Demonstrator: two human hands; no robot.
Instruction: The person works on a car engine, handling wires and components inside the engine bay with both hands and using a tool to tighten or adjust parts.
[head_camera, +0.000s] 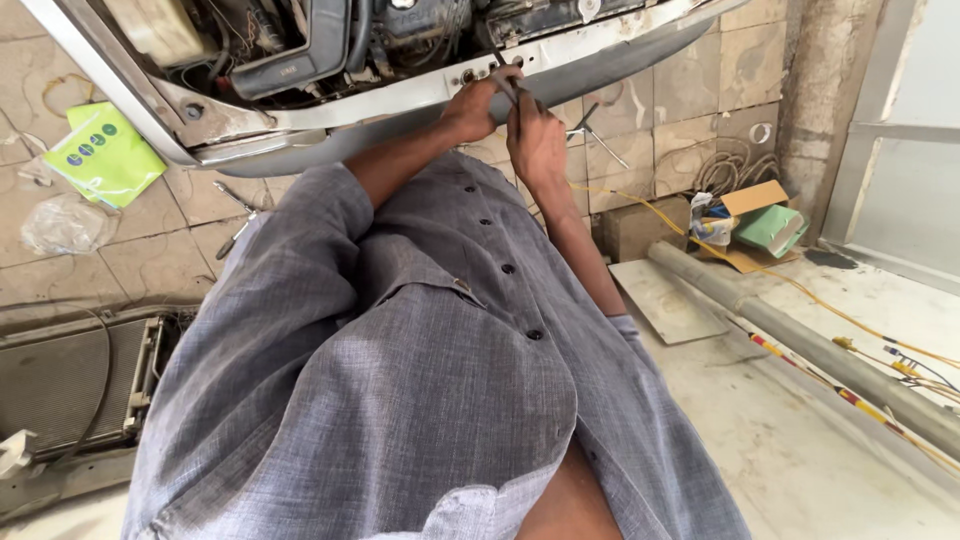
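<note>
Both my arms reach forward over my grey buttoned shirt (420, 380) to the white front panel (400, 95) of a car with its engine bay (300, 40) exposed. My left hand (472, 108) is closed around the top of a thin dark metal tool (507, 88), right against the panel's edge. My right hand (537, 142) sits just below it, gripping the same tool's lower end. The two hands touch each other. The tool's tip is hidden behind my fingers.
On the tiled floor lie a green packet (100, 152), a clear plastic bag (65, 225), a radiator (60, 385), a cross wrench (592, 130), a wire coil (728, 168), cardboard with a green box (768, 222), a grey pipe (810, 345) and a yellow cable (800, 288).
</note>
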